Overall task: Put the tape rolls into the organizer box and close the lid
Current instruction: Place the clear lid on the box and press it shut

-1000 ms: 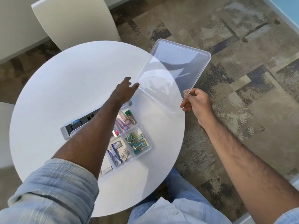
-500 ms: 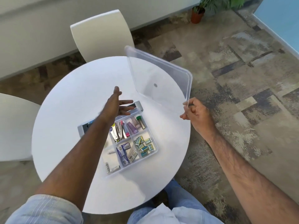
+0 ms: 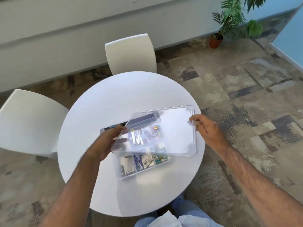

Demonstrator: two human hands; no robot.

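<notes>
Both hands hold the clear lid (image 3: 172, 128) above the box (image 3: 144, 164), which sits near the middle of the round counter (image 3: 114, 95), a little toward its right edge. The left hand (image 3: 105, 145) has its grip closed on the lid's left edge, fingers under and thumb on top. The right hand (image 3: 206, 126) pinches the far right corner of the lid with its fingertips (image 3: 192, 119). The lid is not on the box yet: it hovers slightly tilted, shifted to the right and toward the far side, so the near row of compartments is uncovered.

The small things inside the box are seen partly through the plastic (the picture is blurred by motion), so I cannot say for sure which of them are the tape rolls, but nothing loose lies on the counter beside the box. My judgement is that the filling is done and only the closing is left.

What could go wrong: the lid is offset from the box, and if it comes down like this one rim may land inside the wall and not snap. A tall item standing up could also keep it from seating. The right hand's pinch is light, so the smooth plastic may slip. A dark strip (image 3: 114, 126) lies just behind the box and could catch the lid's far edge.
</notes>
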